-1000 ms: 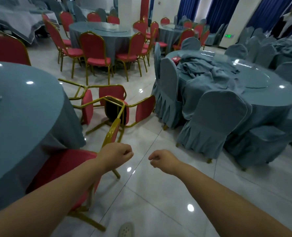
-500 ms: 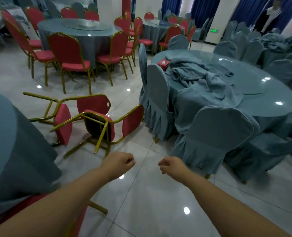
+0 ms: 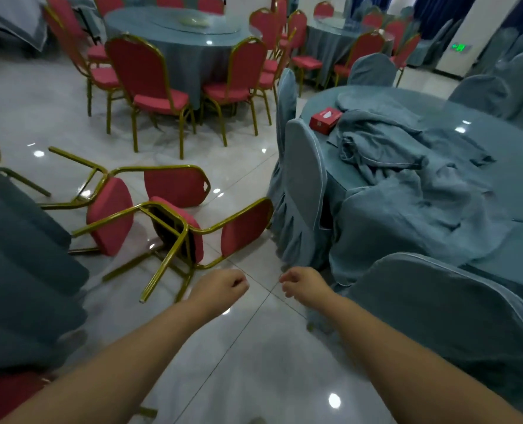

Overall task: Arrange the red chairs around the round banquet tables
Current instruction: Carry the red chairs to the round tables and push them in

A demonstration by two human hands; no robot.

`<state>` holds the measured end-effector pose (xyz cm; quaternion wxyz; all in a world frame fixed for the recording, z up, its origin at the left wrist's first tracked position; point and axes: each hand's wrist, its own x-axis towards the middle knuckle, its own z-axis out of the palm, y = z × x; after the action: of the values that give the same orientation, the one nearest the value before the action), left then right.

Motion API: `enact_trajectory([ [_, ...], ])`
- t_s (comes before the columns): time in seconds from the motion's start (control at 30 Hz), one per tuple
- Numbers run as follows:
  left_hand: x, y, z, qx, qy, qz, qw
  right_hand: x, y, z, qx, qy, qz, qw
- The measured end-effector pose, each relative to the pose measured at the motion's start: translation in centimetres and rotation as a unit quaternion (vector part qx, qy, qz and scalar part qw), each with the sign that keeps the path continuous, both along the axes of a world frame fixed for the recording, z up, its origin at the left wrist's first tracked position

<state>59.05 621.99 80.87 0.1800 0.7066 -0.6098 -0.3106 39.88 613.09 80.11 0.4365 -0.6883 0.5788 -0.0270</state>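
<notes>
Both hands, left [image 3: 220,286] and right [image 3: 303,284], clenched, empty; toppled chairs [image 3: 174,221], centre-left, seemingly light, rigid: grip gilt frame.

Two toppled red chairs [image 3: 150,209], two hands [image 3: 220,286].

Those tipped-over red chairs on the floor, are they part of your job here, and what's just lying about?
Part of the job:
two tipped red chairs
round table with upright red chairs
left hand and right hand, both empty

Just lying about:
red tissue box
crumpled grey-blue covers
covered chairs
</notes>
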Motion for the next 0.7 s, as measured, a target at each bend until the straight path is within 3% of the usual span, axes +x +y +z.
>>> enact_trajectory([
  [0.1,1.4,-2.6,-0.6,0.02,0.046,0.061,0.997,1.7,-5.1,-0.7,0.006,0.011,0.019,1.0],
  [0.33,9.7,-9.8,-4.5,0.088,0.016,0.154,0.984,7.6,-14.6,-4.1,0.04,0.014,0.083,0.996],
  [0.7,20.7,-30.9,-4.9,0.08,0.001,0.143,0.986,17.7,-34.7,-4.1,0.023,0.052,0.071,0.996],
])
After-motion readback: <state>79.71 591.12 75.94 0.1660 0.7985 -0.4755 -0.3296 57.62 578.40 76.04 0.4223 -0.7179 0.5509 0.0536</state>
